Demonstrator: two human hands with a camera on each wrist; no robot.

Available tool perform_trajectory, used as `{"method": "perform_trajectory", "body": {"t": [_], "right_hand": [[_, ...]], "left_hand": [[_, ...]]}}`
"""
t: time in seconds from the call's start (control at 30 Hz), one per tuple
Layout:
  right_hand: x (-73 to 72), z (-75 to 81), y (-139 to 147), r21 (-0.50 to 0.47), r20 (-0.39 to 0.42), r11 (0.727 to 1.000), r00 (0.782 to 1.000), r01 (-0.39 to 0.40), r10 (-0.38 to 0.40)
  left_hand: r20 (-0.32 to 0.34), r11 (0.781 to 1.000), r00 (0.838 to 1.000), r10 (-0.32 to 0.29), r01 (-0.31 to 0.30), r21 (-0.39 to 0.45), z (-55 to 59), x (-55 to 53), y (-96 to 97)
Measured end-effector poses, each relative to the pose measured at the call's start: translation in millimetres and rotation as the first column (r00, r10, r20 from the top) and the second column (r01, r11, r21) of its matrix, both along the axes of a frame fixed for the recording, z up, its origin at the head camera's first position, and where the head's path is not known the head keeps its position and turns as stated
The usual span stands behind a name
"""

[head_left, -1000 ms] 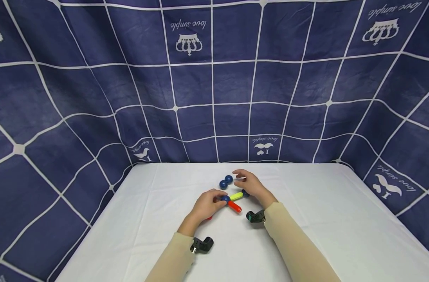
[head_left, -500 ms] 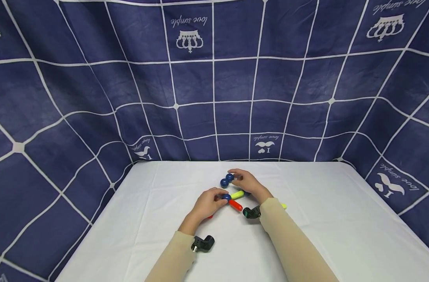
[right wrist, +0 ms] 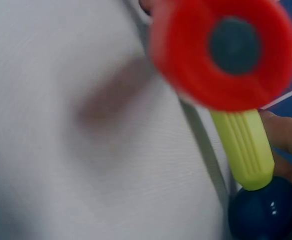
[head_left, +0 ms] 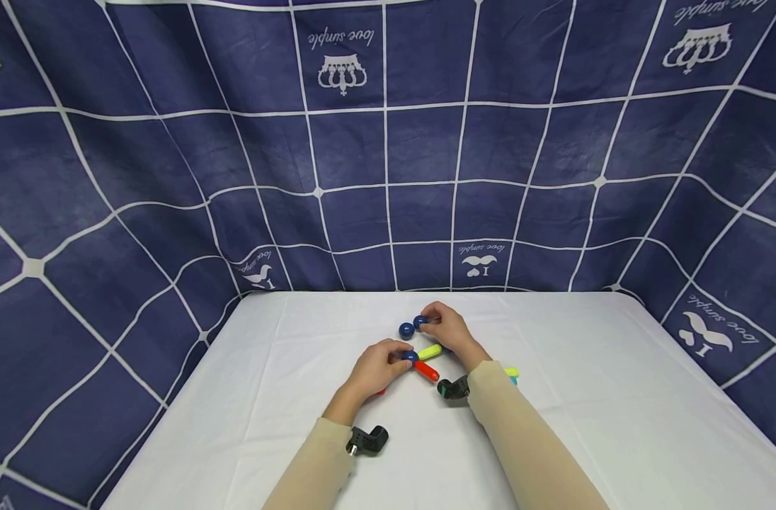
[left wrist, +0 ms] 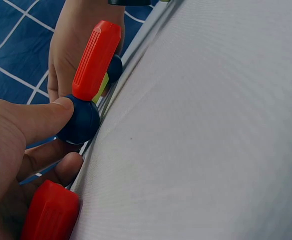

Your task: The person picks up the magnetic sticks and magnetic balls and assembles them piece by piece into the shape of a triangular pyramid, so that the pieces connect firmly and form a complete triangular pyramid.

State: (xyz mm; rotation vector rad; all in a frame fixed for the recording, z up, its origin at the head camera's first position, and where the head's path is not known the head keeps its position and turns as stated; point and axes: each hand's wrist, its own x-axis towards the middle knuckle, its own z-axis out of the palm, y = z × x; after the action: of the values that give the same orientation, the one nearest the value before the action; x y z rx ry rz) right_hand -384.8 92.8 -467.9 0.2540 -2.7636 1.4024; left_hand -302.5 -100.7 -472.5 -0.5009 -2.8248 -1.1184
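Right hand [head_left: 450,330] has curled inward, pinching the far blue ball [head_left: 419,323]; left hand [head_left: 372,367] pinches the near blue ball [head_left: 411,356].

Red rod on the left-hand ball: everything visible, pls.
The red rod is short, straight and plastic-looking, with lengthwise grooves and a tapered free end. Seen end-on in the right wrist view, that end is a red ring around a dark round centre. Its other end meets the blue ball pinched by the left hand; from there it points toward the person's right and slightly nearer the body. Whether it touches the white cloth is unclear.
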Motion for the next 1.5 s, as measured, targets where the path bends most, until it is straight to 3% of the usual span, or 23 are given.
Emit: {"method": "perform_trajectory", "body": {"t": [0.53,0.83,1.1,1.37,1.5], "right_hand": [[14.8,5.0,9,-0.009,-0.061,0.998,0.996,0.061,-0.062],[38.1,18.8,22,-0.101,-0.052,0.995,0.999,0.007,-0.012],[60.6,30.3,38,-0.123,-0.081,0.992,0.997,-0.023,0.013],[83.6,29.6,56,-0.006,-0.123,0.999,0.991,-0.05,0.049],[95.6,29.7,62,0.007,-0.125,0.997,0.989,-0.078,0.078]], "left_hand": [[0.008,1.0,1.0,-0.003,0.003,-0.005,1.2,1.0,1.8],[0.013,1.0,1.0,-0.004,0.004,-0.012,-0.3,0.6,-0.7],[0.015,1.0,1.0,0.005,-0.005,-0.012,-1.6,-0.6,-1.0],[0.003,1.0,1.0,-0.001,0.001,-0.008,-1.4,0.3,-0.7],[0.003,1.0,1.0,0.001,-0.001,-0.01,-1.3,0.0,0.0]]}}
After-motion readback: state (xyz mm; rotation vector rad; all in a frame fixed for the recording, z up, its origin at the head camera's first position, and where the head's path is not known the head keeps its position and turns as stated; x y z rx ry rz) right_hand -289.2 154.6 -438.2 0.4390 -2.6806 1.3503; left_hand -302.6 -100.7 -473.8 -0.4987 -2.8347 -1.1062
